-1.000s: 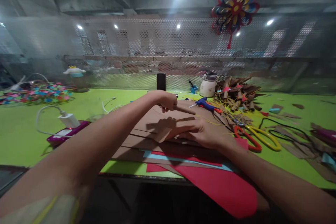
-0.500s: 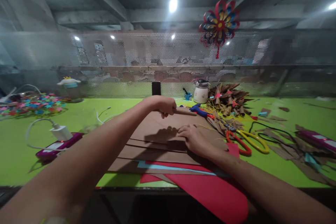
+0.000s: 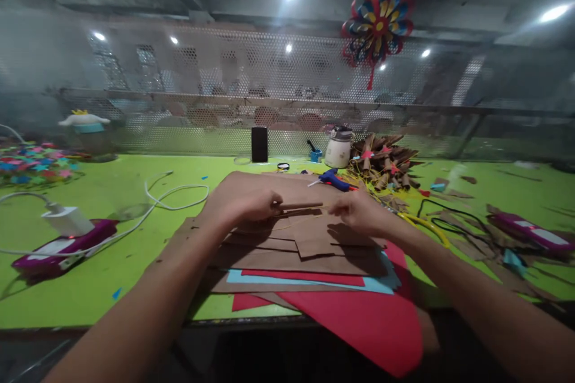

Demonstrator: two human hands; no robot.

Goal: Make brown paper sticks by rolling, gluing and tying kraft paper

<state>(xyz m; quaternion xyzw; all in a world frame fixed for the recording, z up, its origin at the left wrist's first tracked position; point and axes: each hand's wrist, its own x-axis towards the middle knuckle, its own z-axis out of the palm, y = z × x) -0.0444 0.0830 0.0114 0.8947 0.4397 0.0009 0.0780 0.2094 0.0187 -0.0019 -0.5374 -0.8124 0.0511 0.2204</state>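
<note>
My left hand is closed on one end of a thin rolled brown paper tube, which points to the right above a stack of brown paper sheets. Just beyond the tube's free end is my right hand, its fingers pinched together; whatever they hold is too small to make out. A thin yellow string runs below the tube. Beneath both hands lies a smaller cut piece of brown paper. Behind the right hand rests a blue glue gun.
Red paper hangs over the table's front edge. Yellow-handled scissors lie partly behind my right forearm. A pile of brown paper rolls stands at the back right, beside a white jar. Purple power strips lie on both sides.
My left hand has come lower and left with the paper tube. My right hand has lifted off the paper and moved to the tube's far end. The view has shifted slightly.
</note>
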